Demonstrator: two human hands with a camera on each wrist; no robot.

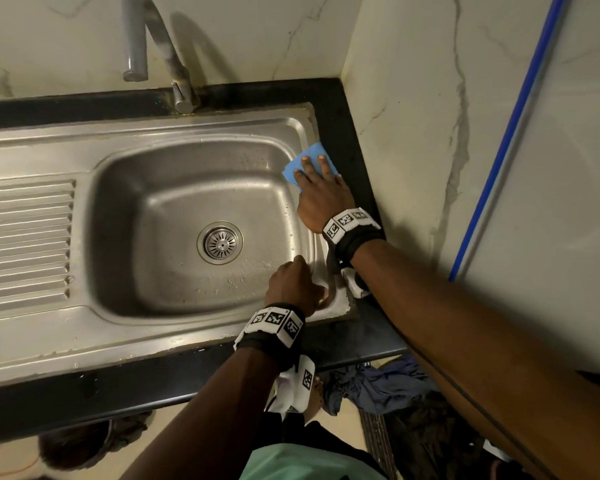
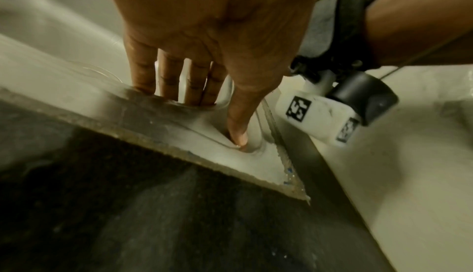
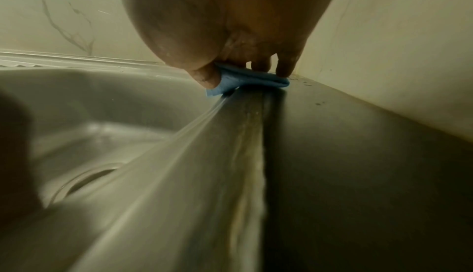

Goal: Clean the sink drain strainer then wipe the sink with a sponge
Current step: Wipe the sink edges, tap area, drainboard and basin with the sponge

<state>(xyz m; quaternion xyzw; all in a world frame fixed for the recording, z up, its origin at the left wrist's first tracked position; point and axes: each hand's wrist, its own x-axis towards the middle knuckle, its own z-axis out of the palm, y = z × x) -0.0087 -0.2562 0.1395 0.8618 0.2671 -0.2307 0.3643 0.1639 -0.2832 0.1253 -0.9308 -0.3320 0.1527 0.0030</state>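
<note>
Right of centre, head view | right hand (image 1: 321,194) flat, pressing sponge (image 1: 313,150) on right rim of sink (image 1: 187,133) | left hand (image 1: 293,284) empty, fingers draped over lower-right rim | strainer (image 1: 220,242) seated mid-basin | risk: steel looks wet, a hard push could skid sponge onto counter (image 1: 357,161).

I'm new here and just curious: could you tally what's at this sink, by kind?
Sink: 1
Drain strainer: 1
Tap: 1
Blue sponge: 1
Hands: 2, the left hand resting on the sink's rim and the right hand pressing the sponge
Total: 6
</note>
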